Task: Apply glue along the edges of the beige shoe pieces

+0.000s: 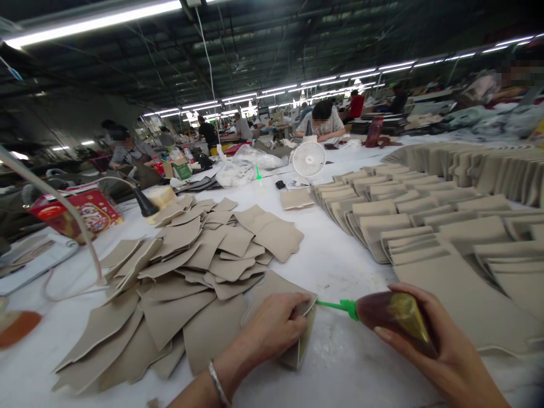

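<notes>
My right hand [448,340] is wrapped round a dark brownish squeeze bottle [393,317], tipped sideways. Its long green nozzle [340,306] points left, the tip at the edge of a beige sheet piece [272,286]. My left hand [272,328] grips that piece by its right side, fingers closed, with the edge folded up under the fingertips. Part of the piece is hidden beneath the hand. Left of it spreads a loose heap of similar beige pieces [199,243], several of them overlapping.
Overlapping rows of beige pieces [408,221] cover the table's right side. A small white fan [309,160] stands at the back, near clear plastic bags [244,164]. At left are a red box [80,212], a bent pale tube [72,209] and an orange-brown object [19,328]. Other people work farther off.
</notes>
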The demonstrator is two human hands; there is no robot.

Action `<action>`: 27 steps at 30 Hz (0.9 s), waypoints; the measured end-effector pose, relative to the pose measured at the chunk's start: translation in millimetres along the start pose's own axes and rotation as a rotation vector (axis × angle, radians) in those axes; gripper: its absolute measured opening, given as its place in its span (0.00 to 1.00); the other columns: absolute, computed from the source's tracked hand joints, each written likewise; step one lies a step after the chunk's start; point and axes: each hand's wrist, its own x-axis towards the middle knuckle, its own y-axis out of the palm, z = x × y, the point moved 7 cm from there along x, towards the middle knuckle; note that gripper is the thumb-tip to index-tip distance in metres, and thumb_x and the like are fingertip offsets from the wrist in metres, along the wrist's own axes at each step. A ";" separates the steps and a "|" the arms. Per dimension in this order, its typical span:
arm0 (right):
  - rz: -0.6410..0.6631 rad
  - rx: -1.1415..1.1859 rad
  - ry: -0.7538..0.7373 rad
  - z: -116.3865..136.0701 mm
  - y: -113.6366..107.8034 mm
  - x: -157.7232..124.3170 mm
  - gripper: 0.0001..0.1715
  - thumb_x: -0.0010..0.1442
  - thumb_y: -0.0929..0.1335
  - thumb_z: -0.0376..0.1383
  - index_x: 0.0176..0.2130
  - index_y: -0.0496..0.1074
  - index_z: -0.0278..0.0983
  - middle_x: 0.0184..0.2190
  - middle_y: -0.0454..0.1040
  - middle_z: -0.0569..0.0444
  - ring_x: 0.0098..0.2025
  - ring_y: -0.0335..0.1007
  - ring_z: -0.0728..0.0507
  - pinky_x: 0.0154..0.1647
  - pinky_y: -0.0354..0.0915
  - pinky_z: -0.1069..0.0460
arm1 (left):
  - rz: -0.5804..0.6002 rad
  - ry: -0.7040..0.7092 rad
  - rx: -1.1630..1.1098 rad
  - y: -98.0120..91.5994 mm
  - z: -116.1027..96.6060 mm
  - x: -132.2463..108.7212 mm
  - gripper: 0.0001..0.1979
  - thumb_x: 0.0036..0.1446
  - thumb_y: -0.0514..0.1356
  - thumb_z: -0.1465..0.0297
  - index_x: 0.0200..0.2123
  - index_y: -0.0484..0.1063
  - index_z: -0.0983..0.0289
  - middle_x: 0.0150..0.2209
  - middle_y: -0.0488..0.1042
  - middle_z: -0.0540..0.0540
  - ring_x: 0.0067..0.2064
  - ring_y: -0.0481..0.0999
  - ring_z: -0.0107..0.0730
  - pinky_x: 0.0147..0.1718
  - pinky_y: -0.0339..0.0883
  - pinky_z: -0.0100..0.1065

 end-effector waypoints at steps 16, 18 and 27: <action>0.039 0.128 0.135 7.1 7.2 -18.2 0.32 0.52 0.71 0.59 0.51 0.66 0.49 0.46 0.72 0.56 0.46 0.71 0.34 0.48 0.68 0.45 | -0.003 -0.037 0.068 2.2 0.9 -1.9 0.27 0.53 0.52 0.74 0.57 0.73 0.58 0.36 0.79 0.51 0.36 0.76 0.38 0.35 0.64 0.31; 0.050 0.125 0.128 4.9 5.6 -15.1 0.33 0.53 0.72 0.59 0.52 0.65 0.50 0.44 0.73 0.57 0.43 0.72 0.35 0.45 0.70 0.47 | -0.004 -0.036 0.065 2.1 0.0 -2.3 0.27 0.53 0.52 0.74 0.56 0.73 0.58 0.38 0.79 0.51 0.37 0.76 0.38 0.37 0.64 0.32; 0.141 0.088 0.027 -4.0 12.0 -20.3 0.31 0.56 0.72 0.57 0.53 0.65 0.51 0.46 0.73 0.56 0.43 0.74 0.38 0.43 0.73 0.51 | 0.008 -0.061 0.074 1.5 -1.0 -2.3 0.27 0.53 0.52 0.73 0.56 0.73 0.59 0.34 0.78 0.51 0.35 0.75 0.37 0.35 0.63 0.31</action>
